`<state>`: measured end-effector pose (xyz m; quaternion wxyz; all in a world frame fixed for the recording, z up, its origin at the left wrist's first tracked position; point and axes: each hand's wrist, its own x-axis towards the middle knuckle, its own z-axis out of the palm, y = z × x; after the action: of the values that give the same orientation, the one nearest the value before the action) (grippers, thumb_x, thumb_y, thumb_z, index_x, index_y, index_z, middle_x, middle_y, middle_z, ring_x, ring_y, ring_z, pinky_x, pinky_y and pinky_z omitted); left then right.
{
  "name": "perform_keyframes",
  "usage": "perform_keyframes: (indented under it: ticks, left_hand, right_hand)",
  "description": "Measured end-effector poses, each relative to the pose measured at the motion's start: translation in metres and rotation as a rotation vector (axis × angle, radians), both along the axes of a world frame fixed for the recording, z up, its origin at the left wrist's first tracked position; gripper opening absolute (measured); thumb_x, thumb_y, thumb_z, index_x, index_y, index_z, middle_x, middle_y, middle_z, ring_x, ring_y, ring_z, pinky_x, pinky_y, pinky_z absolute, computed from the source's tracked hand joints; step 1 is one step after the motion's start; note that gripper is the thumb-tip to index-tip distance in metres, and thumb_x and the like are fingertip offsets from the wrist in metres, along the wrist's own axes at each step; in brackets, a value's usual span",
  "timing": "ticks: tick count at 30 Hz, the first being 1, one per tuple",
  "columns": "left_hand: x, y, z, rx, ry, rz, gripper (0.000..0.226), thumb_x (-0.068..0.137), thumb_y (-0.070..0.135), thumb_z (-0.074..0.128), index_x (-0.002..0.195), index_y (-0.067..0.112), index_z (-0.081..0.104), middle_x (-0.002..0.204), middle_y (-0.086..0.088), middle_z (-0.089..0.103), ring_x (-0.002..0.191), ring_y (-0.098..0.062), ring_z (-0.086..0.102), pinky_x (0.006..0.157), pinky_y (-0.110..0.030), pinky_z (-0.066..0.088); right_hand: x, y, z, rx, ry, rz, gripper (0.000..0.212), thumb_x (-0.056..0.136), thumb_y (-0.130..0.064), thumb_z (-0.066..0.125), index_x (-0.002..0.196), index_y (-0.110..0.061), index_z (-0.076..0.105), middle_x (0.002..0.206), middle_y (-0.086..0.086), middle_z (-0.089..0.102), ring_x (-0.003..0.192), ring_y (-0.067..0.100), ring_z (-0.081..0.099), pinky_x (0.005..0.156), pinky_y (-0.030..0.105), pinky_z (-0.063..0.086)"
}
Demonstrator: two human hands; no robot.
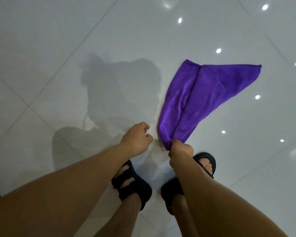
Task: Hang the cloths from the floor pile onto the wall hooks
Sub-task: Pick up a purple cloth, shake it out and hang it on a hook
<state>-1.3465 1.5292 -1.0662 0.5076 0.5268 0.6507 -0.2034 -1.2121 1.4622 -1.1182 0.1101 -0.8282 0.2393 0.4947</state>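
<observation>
right hand [181, 150] pinching purple cloth [202, 98] corner, cloth fanning beyond

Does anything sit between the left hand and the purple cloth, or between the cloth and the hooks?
Nothing visible separates the left hand from the purple cloth; the right hand pinches its corner. The hooks are out of view, so that path cannot be judged.
</observation>
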Motion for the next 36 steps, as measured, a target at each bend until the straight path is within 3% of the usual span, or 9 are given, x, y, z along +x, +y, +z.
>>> perform_keyframes:
  ticks: [3,8,15,22,26,28,30,34,36]
  left_hand:
    - [0.004,0.008,0.032,0.007,-0.004,-0.003,0.044,0.093,0.027,0.052,0.135,0.017,0.045,0.134,-0.002,0.052,0.116,-0.019,0.053,0.089,-0.026,0.039]
    - [0.023,0.056,0.119,0.085,-0.046,0.014,0.043,0.092,0.028,0.052,0.134,0.018,0.046,0.134,-0.002,0.051,0.116,-0.020,0.053,0.092,-0.028,0.040]
    - [0.036,0.133,0.279,0.235,-0.111,0.087,0.043,0.091,0.029,0.055,0.131,0.015,0.049,0.131,-0.003,0.054,0.115,-0.023,0.053,0.090,-0.027,0.038]
    - [0.011,0.161,0.452,0.312,-0.194,0.342,0.041,0.096,0.029,0.047,0.133,0.012,0.046,0.131,-0.006,0.055,0.115,-0.022,0.053,0.091,-0.027,0.039]
    - [-0.020,0.171,0.535,0.306,-0.187,0.515,0.054,0.095,0.041,0.041,0.141,0.013,0.037,0.138,-0.009,0.049,0.114,-0.027,0.052,0.089,-0.031,0.039]
    - [-0.039,0.177,0.569,0.257,-0.211,0.596,0.060,0.092,0.046,0.040,0.139,0.009,0.039,0.135,-0.012,0.050,0.116,-0.031,0.051,0.096,-0.038,0.041]
    - [-0.057,0.180,0.600,0.166,-0.286,0.708,0.063,0.089,0.051,0.041,0.135,0.008,0.043,0.120,-0.011,0.055,0.103,-0.031,0.055,0.095,-0.044,0.045]
    - [-0.083,0.174,0.647,-0.009,-0.446,0.800,0.069,0.087,0.058,0.045,0.136,0.009,0.040,0.116,-0.014,0.057,0.096,-0.030,0.057,0.080,-0.040,0.050]
    - [-0.093,0.168,0.662,-0.043,-0.478,0.797,0.072,0.087,0.058,0.045,0.140,0.010,0.037,0.120,-0.016,0.056,0.102,-0.033,0.057,0.082,-0.042,0.050]
  right_hand:
    - [0.013,0.017,0.040,0.101,-0.058,0.011,0.020,0.081,-0.024,0.066,0.077,-0.006,0.056,0.075,0.009,0.058,0.064,0.025,0.057,0.057,0.033,0.047]
    - [0.041,0.081,0.153,0.501,-0.349,0.444,0.015,0.090,-0.022,0.051,0.091,-0.007,0.057,0.083,0.007,0.060,0.079,0.025,0.057,0.082,0.039,0.048]
    - [0.069,0.161,0.331,0.784,-0.383,0.605,0.005,0.095,-0.012,0.041,0.095,-0.014,0.046,0.080,-0.002,0.052,0.071,0.014,0.051,0.068,0.034,0.045]
    - [0.070,0.216,0.533,1.017,-0.247,0.740,0.011,0.094,-0.013,0.046,0.098,-0.020,0.054,0.093,-0.001,0.061,0.084,0.017,0.061,0.064,0.027,0.054]
    - [0.052,0.249,0.645,1.147,-0.061,0.545,0.012,0.091,-0.017,0.051,0.097,-0.019,0.061,0.093,0.003,0.067,0.080,0.019,0.064,0.056,0.029,0.055]
    - [0.038,0.262,0.696,1.202,0.090,0.387,0.014,0.091,-0.016,0.055,0.101,-0.012,0.063,0.086,0.005,0.070,0.075,0.019,0.068,0.060,0.032,0.056]
    - [0.021,0.273,0.741,1.232,0.222,0.305,0.014,0.093,-0.016,0.056,0.102,-0.008,0.063,0.082,0.009,0.070,0.070,0.020,0.069,0.061,0.034,0.056]
    - [-0.016,0.284,0.810,1.292,0.347,0.370,0.015,0.095,-0.014,0.055,0.106,-0.006,0.061,0.084,0.013,0.065,0.066,0.019,0.065,0.060,0.031,0.055]
    - [-0.031,0.287,0.839,1.352,0.434,0.368,0.018,0.095,-0.014,0.054,0.111,-0.005,0.058,0.090,0.015,0.061,0.073,0.022,0.063,0.069,0.034,0.055]
